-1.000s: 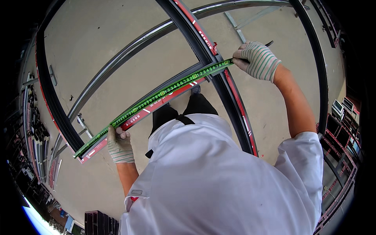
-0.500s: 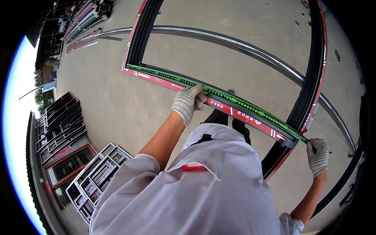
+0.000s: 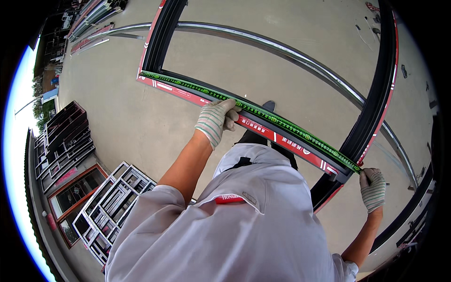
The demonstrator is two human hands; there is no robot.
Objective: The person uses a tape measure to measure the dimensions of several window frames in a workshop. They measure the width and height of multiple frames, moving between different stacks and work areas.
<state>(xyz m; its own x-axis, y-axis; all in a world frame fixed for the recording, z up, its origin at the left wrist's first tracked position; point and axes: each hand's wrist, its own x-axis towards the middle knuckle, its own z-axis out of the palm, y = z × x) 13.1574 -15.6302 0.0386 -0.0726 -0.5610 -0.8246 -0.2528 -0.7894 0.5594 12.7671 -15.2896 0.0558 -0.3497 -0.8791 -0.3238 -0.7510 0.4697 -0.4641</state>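
Note:
A bright green tape measure blade (image 3: pixel 277 119) is stretched along the near bar of a dark window or door frame (image 3: pixel 384 70) with red protective film. My left hand (image 3: pixel 213 123), in a striped white glove, is closed at the middle of the blade, its thumb and fingers pinched at the blade's lower edge over the red film. Just past the frame's right corner, my right hand (image 3: pixel 374 189), gloved alike, is closed around the blade's right end. The tape's case cannot be made out. At the left, the blade reaches the frame's other corner.
A long metal rail (image 3: pixel 282 49) crosses the floor beneath the frame. Several finished frames (image 3: pixel 110 207) lean by the wall at lower left, beside a brown-framed window (image 3: pixel 77 199). Stacked profiles (image 3: pixel 96 19) lie at far left. My shoe (image 3: pixel 268 105) shows under the near bar.
The frame, tape and both hands appear shifted slightly left in the view. Both hands keep their hold, and the blade stays along the near bar.

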